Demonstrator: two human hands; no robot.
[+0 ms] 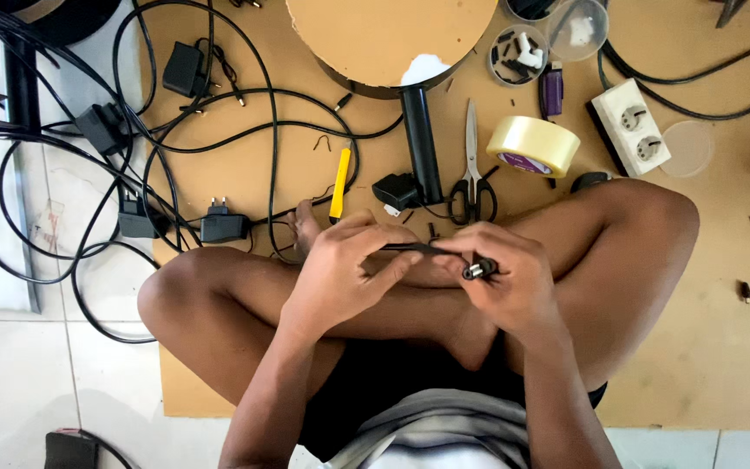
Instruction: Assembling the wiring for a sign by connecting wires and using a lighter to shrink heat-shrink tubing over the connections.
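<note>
Head view looking straight down at a person sitting cross-legged on a brown board [705, 347] laid over white tile. Room to move is pretty tight: both knees box in the middle, the board's front edge runs just behind the legs, and its left edge sits near the left knee. Past that edge there's a big tangle of black cables [88, 174] and several black power adapters [223, 226]. The open bare patch of board is off to the right, with just a few small dark bits scattered on it.

The left hand [340, 278] is pinching a thin black cable [414, 248] between thumb and fingertips, fingers narrow and closed on it. The right hand [501, 278] is curled around the other end, gripping a barrel plug [477, 271] that pokes out between its fingers. The plug has a short black body with a silvery metal tip. The cable runs taut and straight between the two hands, right above the crossed shins.

Just beyond the hands: scissors [470, 174], a yellow utility knife [339, 182], a roll of clear packing tape [534, 145], a white double socket [628, 126], a black tube [421, 143] under a round cardboard disc [375, 35], and small clear containers [518, 54].
</note>
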